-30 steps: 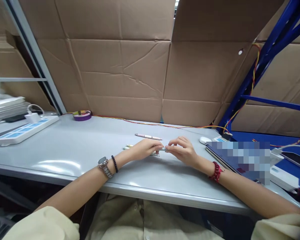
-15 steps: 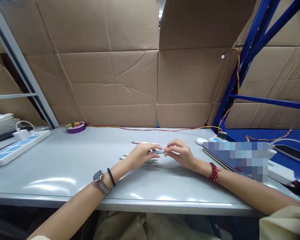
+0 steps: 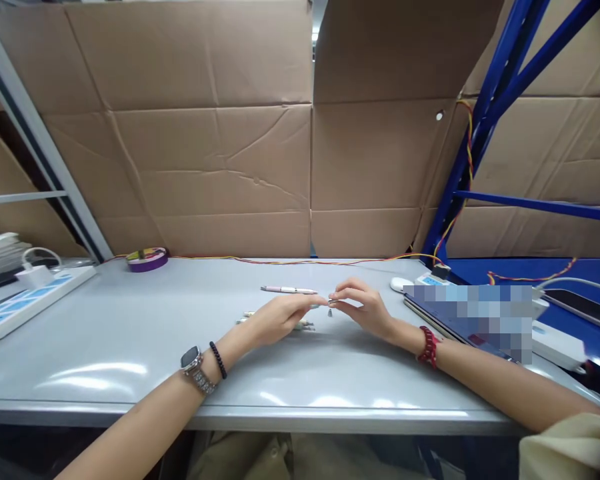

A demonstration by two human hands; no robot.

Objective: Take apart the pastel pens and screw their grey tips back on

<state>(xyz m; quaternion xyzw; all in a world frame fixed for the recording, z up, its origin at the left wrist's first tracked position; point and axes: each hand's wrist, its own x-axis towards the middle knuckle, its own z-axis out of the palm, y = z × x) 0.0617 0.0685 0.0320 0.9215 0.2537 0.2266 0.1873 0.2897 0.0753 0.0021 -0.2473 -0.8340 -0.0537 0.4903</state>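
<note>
Both my hands meet over the middle of the grey table (image 3: 130,333). My left hand (image 3: 277,317) is closed around a thin greyish pen (image 3: 314,306), whose end just shows past the fingertips. My right hand (image 3: 363,308) pinches a small pen piece (image 3: 331,302) at that end. A tiny dark part (image 3: 329,312) sits on the table just below the fingertips. A pink pen (image 3: 287,290) lies just beyond my left hand. Two or three more pens (image 3: 247,316) lie partly hidden under that hand.
A white and blue power strip (image 3: 25,300) lies at the left edge, and a purple tape roll (image 3: 147,259) sits at the back left. A red-yellow wire (image 3: 290,261) runs along the cardboard wall. A white mouse (image 3: 399,284) and a laptop (image 3: 430,313) are at the right, beside a blue rack (image 3: 480,133).
The view has tilted up a little. My fingertips have drawn slightly apart, and a tiny part now sits on the table below them.
</note>
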